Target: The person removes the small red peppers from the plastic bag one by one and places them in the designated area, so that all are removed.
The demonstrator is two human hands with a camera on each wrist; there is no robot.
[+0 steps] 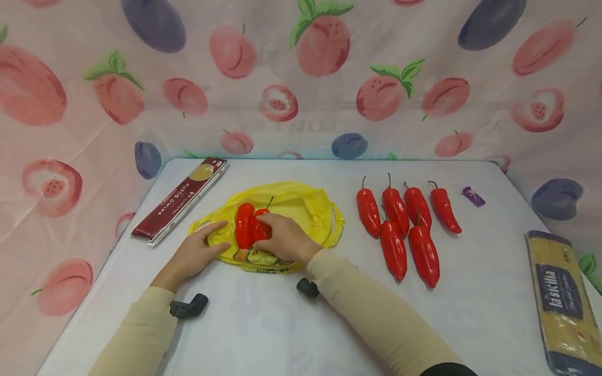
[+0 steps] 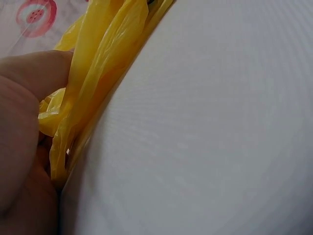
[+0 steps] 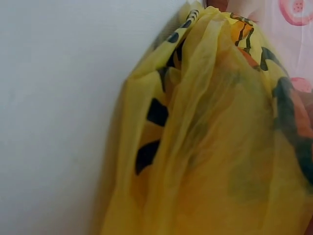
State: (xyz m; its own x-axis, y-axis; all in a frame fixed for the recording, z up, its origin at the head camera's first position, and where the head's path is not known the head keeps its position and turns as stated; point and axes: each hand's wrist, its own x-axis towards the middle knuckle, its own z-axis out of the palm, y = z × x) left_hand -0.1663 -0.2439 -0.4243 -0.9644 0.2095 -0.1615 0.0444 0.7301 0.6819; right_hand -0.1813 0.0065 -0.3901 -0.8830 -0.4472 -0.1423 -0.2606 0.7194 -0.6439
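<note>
The pinched red pepper (image 1: 262, 231) is partly covered by the right hand (image 1: 284, 237); marks on the purple packet (image 1: 473, 196) are too small to be read. The la Sicilia pack (image 1: 564, 308) is clipped at lower right. In the left wrist view, the left hand (image 2: 24, 122) is cropped — its fingertips hidden by the yellow bag (image 2: 93, 58), which is blurred in the right wrist view.

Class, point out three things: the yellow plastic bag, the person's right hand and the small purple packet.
Yellow plastic bag (image 1: 308, 209): head view, on its bare yellow plastic.
Right hand (image 1: 287, 237): head view, on its back.
Small purple packet (image 1: 473, 196): head view, on its middle.
</note>
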